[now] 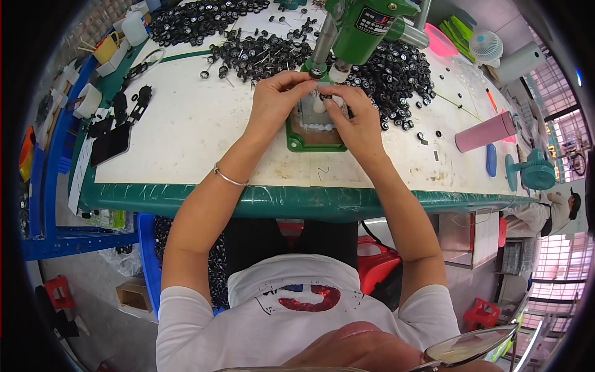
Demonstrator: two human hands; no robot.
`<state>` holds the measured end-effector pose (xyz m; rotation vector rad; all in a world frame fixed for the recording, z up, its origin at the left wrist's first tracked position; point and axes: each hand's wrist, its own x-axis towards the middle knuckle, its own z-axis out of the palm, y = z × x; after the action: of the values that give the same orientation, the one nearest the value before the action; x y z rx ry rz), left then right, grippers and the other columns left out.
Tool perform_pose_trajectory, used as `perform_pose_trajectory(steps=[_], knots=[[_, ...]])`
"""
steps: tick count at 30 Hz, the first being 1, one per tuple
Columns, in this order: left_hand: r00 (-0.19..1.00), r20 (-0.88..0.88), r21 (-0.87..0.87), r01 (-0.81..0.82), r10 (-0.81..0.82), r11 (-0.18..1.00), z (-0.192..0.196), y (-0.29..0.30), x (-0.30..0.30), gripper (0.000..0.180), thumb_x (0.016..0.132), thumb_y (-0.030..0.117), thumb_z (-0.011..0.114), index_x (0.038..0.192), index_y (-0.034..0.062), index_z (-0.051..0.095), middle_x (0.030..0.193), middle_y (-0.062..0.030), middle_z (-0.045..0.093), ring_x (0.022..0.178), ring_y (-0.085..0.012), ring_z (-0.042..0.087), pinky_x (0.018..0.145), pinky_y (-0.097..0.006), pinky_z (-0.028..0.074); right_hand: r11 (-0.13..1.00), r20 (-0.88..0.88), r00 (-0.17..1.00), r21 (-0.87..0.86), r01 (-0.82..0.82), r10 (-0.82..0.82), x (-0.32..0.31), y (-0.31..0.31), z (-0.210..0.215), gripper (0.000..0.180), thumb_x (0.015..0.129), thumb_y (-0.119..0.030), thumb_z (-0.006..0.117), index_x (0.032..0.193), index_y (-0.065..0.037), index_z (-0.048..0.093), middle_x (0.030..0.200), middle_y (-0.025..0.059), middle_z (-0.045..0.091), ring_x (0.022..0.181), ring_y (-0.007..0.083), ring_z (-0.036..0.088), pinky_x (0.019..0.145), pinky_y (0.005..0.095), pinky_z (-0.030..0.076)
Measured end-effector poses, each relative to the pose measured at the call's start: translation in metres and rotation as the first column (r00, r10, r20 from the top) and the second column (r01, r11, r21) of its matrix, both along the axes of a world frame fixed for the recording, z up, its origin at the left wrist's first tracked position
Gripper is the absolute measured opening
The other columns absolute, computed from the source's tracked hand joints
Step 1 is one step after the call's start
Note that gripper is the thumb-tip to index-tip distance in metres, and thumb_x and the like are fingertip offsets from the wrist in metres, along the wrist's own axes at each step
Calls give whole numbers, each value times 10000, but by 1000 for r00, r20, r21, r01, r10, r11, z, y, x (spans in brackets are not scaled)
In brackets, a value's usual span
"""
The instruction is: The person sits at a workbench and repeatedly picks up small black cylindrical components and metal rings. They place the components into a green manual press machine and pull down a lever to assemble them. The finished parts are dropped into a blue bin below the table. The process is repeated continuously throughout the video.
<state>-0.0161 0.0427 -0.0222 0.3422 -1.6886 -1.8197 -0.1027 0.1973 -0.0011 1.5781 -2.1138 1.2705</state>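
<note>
Both my hands are at the green hand press [362, 37], above its base [299, 147]. My left hand [277, 99] comes in from the left, thumb and fingertips pinched on a small black wheel [315, 73] beside the press column. Lower and to the right, my right hand [358, 118] pinches another small dark round part [325, 97], mostly covered by the fingers. A pale, rounded post [319, 106] stands on the press plate between my hands. Above them hangs the whitish tip of the ram [339, 71].
Heaps of black wheels [260, 56] lie behind and right of the press [396, 74]. A pink tumbler [485, 132], a blue case [491, 160] and a small teal fan [537, 170] are at the right. A dark phone [111, 144] lies left. Another person [551, 212] is far right.
</note>
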Motion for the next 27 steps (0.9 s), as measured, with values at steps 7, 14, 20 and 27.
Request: perform_pose_trajectory(steps=[7,14,20,27], knots=[[997,-77,-73,-24,18,997,1,-5,7,141,828,90,721,949,18,717,891,5,669,826,-63,596,771,-218,470,992,741,660,-76,-101,124,-2,-3,-5,232,869,-73,632,1094,-43,677,1136,52,658,878,90,597,762,246,483],[999,-54,-42,2,-4,999,-4,-5,5,156,827,80,722,973,25,719,895,-5,687,824,-64,603,763,-216,475,983,749,637,-153,-99,181,-4,-6,-11,236,853,-60,645,1085,-43,684,1101,31,656,906,101,594,822,252,486],[998,-57,-21,6,-7,1000,-5,-6,7,147,825,81,726,960,22,720,891,-9,685,816,-64,601,755,-213,478,992,710,694,-73,-100,122,-3,-3,-1,225,874,-104,631,1087,-54,684,1055,35,665,930,110,584,790,258,478],[999,-46,-113,-27,22,993,-3,-3,5,131,823,86,725,932,13,722,846,9,655,775,-64,567,715,-215,449,1000,257,966,-5,-25,25,-3,-2,-12,255,899,-190,626,1121,-75,676,1010,102,677,889,152,609,761,283,482]])
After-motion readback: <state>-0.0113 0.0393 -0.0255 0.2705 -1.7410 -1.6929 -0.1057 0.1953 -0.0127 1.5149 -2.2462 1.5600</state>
